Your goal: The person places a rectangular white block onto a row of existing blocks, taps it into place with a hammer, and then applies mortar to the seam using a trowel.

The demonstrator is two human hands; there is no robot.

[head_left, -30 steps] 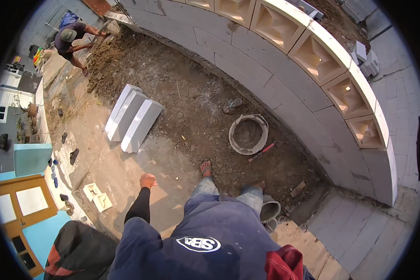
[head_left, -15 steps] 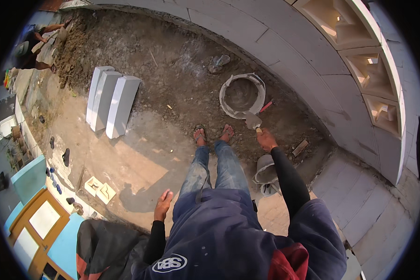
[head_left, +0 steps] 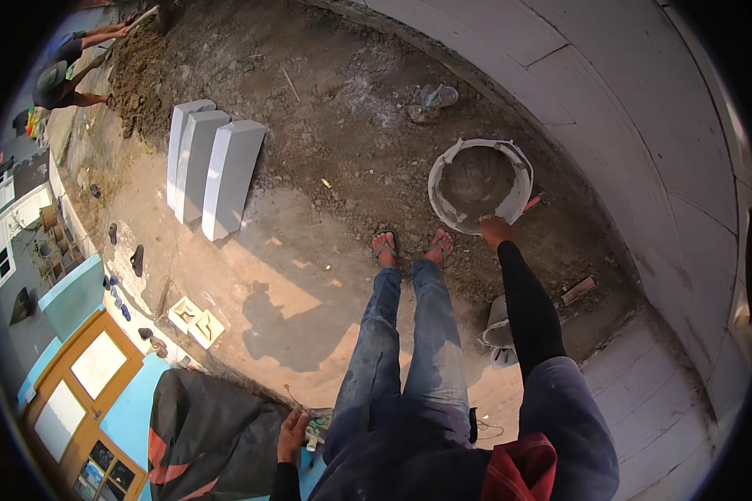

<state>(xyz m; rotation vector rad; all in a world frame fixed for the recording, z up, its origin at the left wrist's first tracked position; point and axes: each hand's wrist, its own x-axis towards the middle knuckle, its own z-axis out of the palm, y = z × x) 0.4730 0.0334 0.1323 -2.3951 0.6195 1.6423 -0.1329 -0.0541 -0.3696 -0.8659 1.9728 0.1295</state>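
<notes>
A round tub [head_left: 522, 188] with a pale, crusted rim stands on the dirt ahead of me to the right. Grey wet mortar [head_left: 479, 177] lies inside it. My right hand [head_left: 497, 232] is at the tub's near rim, closed around the handle of a trowel. Only a bit of the trowel shows past my fingers; its blade cannot be made out against the tub. Low beside my left hip hangs my left hand [head_left: 292, 436], its fingers loosely bent with nothing visible in them.
Several pale blocks [head_left: 231, 179] lie left of centre. A bucket [head_left: 499, 321] sits below my right arm, near a small brick piece [head_left: 578, 290]. A block wall [head_left: 635, 142] runs along the right. At far left a co-worker [head_left: 58, 83] holds a long-handled tool beside a soil heap [head_left: 138, 88].
My right hand has reached forward with the trowel to the tub's rim, and the blade has gone from plain sight. My left hand has dropped lower. The co-worker has shifted posture.
</notes>
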